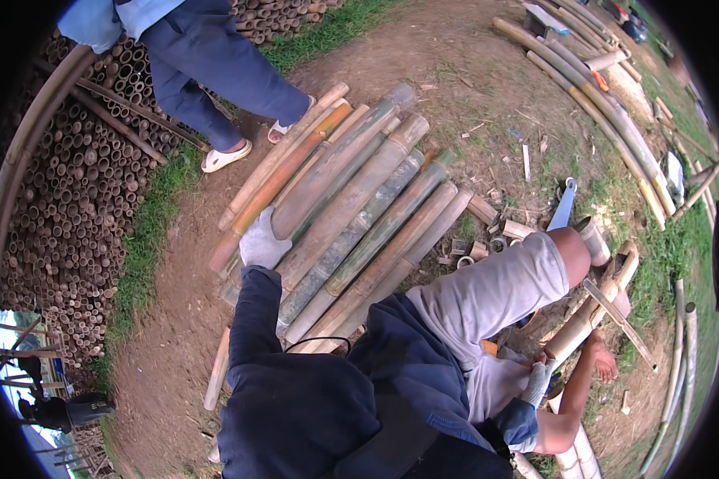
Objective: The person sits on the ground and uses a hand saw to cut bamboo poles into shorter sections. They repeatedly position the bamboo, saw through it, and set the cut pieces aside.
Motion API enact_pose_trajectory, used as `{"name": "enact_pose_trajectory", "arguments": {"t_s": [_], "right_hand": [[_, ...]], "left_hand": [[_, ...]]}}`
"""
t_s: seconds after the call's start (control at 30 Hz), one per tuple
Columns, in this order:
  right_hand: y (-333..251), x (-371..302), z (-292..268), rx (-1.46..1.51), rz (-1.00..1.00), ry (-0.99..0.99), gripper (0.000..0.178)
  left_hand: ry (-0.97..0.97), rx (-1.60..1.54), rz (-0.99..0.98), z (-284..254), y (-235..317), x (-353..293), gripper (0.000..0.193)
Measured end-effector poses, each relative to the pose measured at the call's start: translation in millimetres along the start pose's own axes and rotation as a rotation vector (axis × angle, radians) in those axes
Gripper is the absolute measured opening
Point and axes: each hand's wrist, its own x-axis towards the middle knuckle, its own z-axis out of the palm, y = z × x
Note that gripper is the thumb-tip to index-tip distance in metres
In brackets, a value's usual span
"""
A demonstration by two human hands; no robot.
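Note:
My left hand (pixel 264 239), in a pale work glove, lies on a row of bamboo poles, near an orange-brown pole (pixel 252 226) and a thick grey-brown pole (pixel 339 150). Its fingers look spread over them, though their tips are hard to make out. At the lower right, my right hand (pixel 538 382) wears a knitted glove. Its fingers are closed at the near end of a split-looking bamboo pole (pixel 585 321); part of this grip is hidden. A long flat strip (pixel 621 326) crosses that pole beside my bare foot.
A person in dark trousers (pixel 208 68) stands beyond the row. Stacked bamboo (pixel 80 191) fills the left. A blue blade-like tool (pixel 563 207) stands by my knee, near short cut bamboo rings (pixel 478 251). Long poles (pixel 607 120) lie at the far right.

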Motion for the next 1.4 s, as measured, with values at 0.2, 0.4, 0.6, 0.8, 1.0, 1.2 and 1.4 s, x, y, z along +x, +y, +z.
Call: {"name": "enact_pose_trajectory", "arguments": {"t_s": [0.2, 0.4, 0.6, 0.8, 1.0, 1.2, 1.4], "right_hand": [[-2, -6, 9, -0.024, 0.044, -0.024, 0.033], [-5, -11, 13, -0.026, 0.076, -0.055, 0.034], [7, -16, 16, -0.225, -0.046, 0.05, 0.027], [-2, -26, 39, -0.42, -0.034, 0.248, 0.032], [-32, -39, 37, -0.447, -0.025, 0.292, 0.037], [-46, -36, 23, -0.309, 0.065, 0.245, 0.042], [-69, -66, -41, -0.012, -0.207, 0.563, 0.033]], "left_hand": [[-0.105, -0.032, -0.027, 35, -77, 16, 0.092], [-0.284, -0.052, -0.126, 69, -111, 37, 0.088], [-0.072, -0.289, 0.033, 102, -57, 96, 0.075], [0.097, -0.448, 0.511, 101, 158, 147, 0.055], [-0.356, -0.888, 1.031, 51, 457, 114, 0.048], [-0.517, -0.908, 1.643, -39, 694, -31, 0.044], [-0.589, -0.702, 2.116, -44, 773, -177, 0.044]]}}
